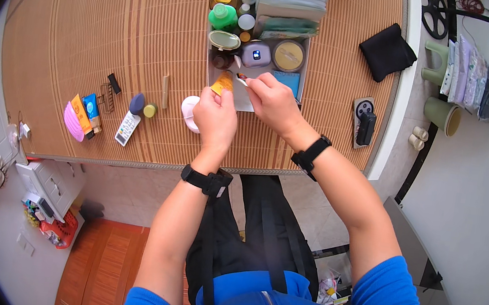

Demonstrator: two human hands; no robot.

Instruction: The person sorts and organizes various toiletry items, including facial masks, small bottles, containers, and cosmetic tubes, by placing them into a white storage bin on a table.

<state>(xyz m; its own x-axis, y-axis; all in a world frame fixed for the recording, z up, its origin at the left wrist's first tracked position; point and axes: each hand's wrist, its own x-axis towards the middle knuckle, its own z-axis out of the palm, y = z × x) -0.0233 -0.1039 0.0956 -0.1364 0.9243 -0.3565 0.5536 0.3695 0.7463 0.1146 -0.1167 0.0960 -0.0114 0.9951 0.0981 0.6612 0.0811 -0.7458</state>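
Over the near end of a white storage box, my left hand pinches a small yellow-orange packet between thumb and fingers. My right hand holds a small white piece with a dark and red part at its fingertips, close to the packet but apart from it. Inside the box are an oval mirror, a purple-grey case with a lit display, a round tan-lidded container, a blue packet, a green bottle and a stack of plastic sleeves.
A pink-white oval case lies beside my left hand. Farther left are a white calculator-like item, a blue makeup sponge, a small green-lidded jar and tubes. A black cloth and a phone lie right.
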